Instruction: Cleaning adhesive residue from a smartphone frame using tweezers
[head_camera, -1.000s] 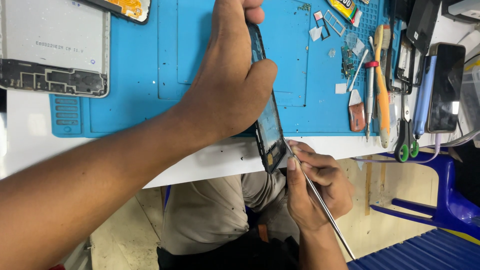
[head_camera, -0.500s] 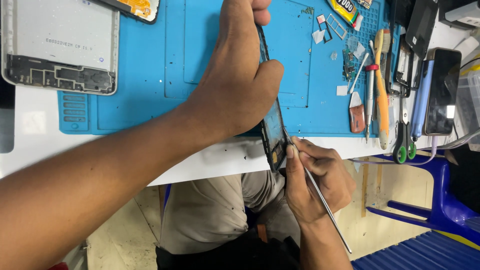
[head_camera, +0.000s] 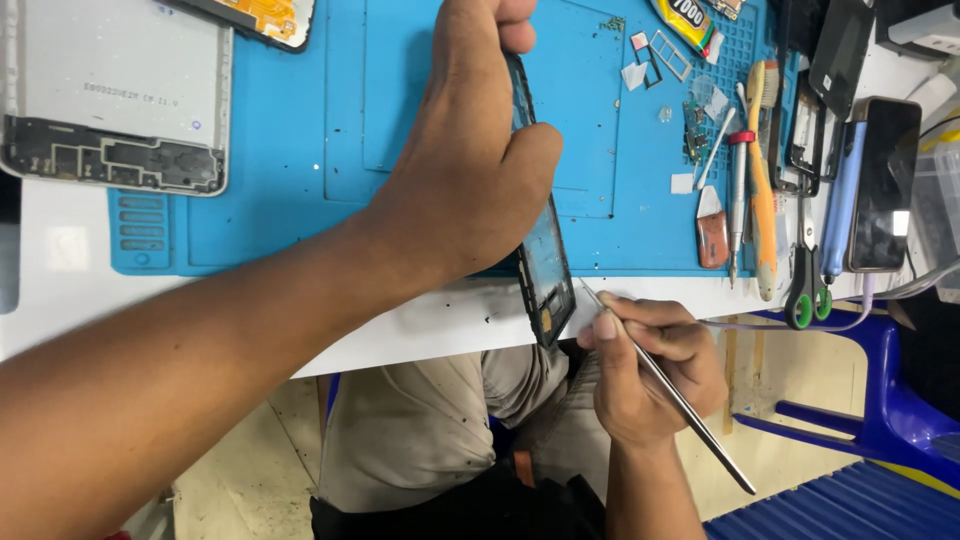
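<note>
Left hand (head_camera: 470, 170): grip clamped around a stripped phone frame (head_camera: 540, 265), held on edge above the near border of the blue work mat (head_camera: 300, 130).
Right hand (head_camera: 650, 365): fingers together on a thin metal tool (head_camera: 670, 390); the tip meets the lower end of the frame.
Location of work piece: frame stands tilted over the white table (head_camera: 420, 325) edge, partly over the lap; not resting flat.
Done, as judged: the frame is bare of back cover and screen glass; a detached grey back panel (head_camera: 110, 95) lies at the mat's far left, circuit edge exposed.
Left to do, as judged: work at the frame's lower end appears in hand; no reassembly visible.
Nearby items: orange-handled brush (head_camera: 762, 200), scissors with green handles (head_camera: 805, 270) and a dark phone (head_camera: 882, 185) lie at the mat's right side, well apart from both hands.
Small parts: scattered on the mat's upper right; too small to identify.
</note>
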